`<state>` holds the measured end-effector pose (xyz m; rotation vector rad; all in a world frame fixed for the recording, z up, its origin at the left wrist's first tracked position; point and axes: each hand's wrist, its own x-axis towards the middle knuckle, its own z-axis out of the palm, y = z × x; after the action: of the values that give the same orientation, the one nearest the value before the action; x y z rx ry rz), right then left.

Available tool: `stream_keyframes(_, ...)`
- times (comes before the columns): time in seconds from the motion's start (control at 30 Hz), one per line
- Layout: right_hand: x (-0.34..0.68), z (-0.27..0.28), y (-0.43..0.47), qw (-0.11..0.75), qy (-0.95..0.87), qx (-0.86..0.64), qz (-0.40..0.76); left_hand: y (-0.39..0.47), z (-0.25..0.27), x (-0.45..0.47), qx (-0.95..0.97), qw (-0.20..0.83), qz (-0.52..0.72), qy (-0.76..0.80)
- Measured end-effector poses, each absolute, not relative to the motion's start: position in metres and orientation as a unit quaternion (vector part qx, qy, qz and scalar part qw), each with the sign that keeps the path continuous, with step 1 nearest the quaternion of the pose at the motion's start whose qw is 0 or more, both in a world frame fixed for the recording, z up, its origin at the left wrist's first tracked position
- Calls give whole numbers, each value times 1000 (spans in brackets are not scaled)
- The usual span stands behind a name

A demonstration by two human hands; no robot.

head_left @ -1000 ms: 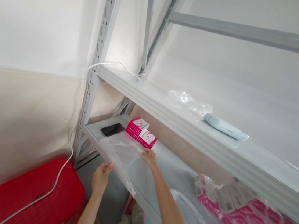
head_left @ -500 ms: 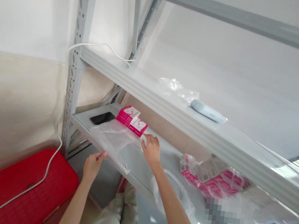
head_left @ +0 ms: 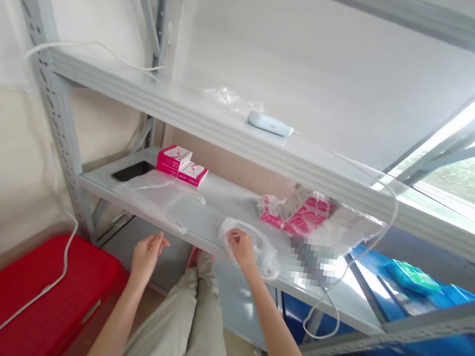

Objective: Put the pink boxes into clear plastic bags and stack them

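My right hand (head_left: 242,248) reaches over the lower shelf's front edge, fingertips pinched on a crumpled clear plastic bag (head_left: 268,259). In front of the same edge hangs my left hand (head_left: 147,257), its fingers drawn together and nothing visible in them. Just beyond it a flat translucent plastic bag (head_left: 153,193) lies on the shelf, partly over the front rim. Pink-and-white small boxes (head_left: 173,160) stand stacked behind that bag, beside a black phone (head_left: 133,171). Farther right, more pink boxes (head_left: 298,216) lie inside clear plastic wrapping.
The grey upper shelf (head_left: 152,95) carries a pale blue handheld device (head_left: 270,124) and crumpled clear film (head_left: 231,99). A red lidded box (head_left: 37,285) with a white cable (head_left: 49,287) across it stands at left. Blue bins (head_left: 464,292) are at right.
My right hand has moved from beside the pink boxes to the crumpled bag at the right. My left hand has come off the flat bag. The view has shifted right.
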<state>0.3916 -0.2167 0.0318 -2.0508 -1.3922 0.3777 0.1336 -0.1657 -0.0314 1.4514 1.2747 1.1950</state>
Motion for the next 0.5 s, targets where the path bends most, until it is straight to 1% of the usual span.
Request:
stream_keyframes(0.1,387,49,-224,450,-496,-707,226,-186,-1,175,638,474,442,415)
stream_keyframes(0.2,386,65,-241,555,-478,-620,280,-194,26,210,691,460,447,334)
stream_keyframes(0.33,390,82,-266,645,-450,-556,269,-187,41,238,704,463,459,281)
stream_keyframes(0.43,398,89,-279,706,-428,-485,289,-180,42,248,639,508,492,302)
stream_keyframes(0.5,403,91,-286,740,-410,-450,286,-182,44,253,605,558,485,295)
